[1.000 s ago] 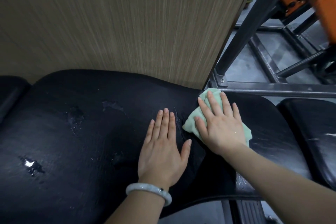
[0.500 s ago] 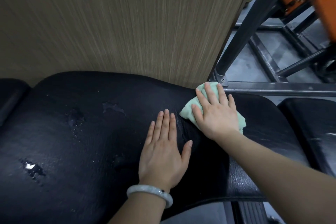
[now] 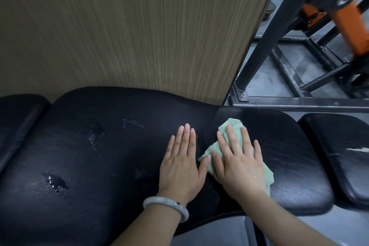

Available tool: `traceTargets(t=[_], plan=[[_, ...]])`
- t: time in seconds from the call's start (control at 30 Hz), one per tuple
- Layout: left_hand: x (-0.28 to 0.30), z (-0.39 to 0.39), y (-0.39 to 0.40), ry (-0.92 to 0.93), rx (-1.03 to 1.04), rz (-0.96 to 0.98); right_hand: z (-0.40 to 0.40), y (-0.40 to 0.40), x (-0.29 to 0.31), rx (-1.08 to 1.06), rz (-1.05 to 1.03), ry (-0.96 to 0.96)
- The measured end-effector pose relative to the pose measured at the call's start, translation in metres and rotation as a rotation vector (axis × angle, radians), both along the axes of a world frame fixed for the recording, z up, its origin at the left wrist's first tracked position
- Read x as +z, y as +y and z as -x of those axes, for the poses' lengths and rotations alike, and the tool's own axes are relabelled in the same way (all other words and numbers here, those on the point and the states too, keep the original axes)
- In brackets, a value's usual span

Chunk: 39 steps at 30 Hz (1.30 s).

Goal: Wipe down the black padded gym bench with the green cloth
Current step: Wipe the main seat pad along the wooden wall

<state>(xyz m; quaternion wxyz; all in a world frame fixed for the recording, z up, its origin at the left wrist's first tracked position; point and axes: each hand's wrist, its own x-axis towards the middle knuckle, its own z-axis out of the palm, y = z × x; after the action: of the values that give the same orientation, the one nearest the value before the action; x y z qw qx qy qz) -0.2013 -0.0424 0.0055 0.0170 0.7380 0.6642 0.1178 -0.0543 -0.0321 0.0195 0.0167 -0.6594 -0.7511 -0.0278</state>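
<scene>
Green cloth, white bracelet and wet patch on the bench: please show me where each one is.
green cloth (image 3: 232, 126): head view, far edge beyond the fingertips.
white bracelet (image 3: 159, 201): head view, top of the band.
wet patch (image 3: 55, 181): head view, its middle.

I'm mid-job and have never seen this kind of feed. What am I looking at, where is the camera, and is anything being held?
There is no machine here: a person works with two bare hands, filmed by a camera on their head looking forward and down. The black padded bench fills the lower picture, with wet patches on its left part. The left hand, wearing a pale bracelet, rests flat on the padding. The right hand presses the green cloth flat against the bench with straight fingers; nothing is gripped. Behind stand a wood-grain panel and a metal frame.
</scene>
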Motion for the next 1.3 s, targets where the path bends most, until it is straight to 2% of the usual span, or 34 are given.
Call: traceTargets(t=[0.17,0.33,0.63,1.0,1.3], plan=[[0.004,0.027,-0.005,0.067,-0.068,0.009,0.014,-0.017,-0.001,-0.016,0.009,0.020],[0.002,0.071,-0.019,0.103,-0.021,0.014,0.030,-0.024,0.001,-0.027,0.030,0.042],[0.001,0.129,-0.042,0.138,-0.026,0.035,0.064,0.011,0.010,-0.007,0.147,-0.023],[-0.004,0.131,-0.046,0.067,0.010,0.046,0.081,0.047,0.011,-0.011,0.160,-0.042],[-0.004,0.130,-0.046,0.060,0.017,0.059,0.082,0.016,0.009,-0.003,0.106,-0.030]])
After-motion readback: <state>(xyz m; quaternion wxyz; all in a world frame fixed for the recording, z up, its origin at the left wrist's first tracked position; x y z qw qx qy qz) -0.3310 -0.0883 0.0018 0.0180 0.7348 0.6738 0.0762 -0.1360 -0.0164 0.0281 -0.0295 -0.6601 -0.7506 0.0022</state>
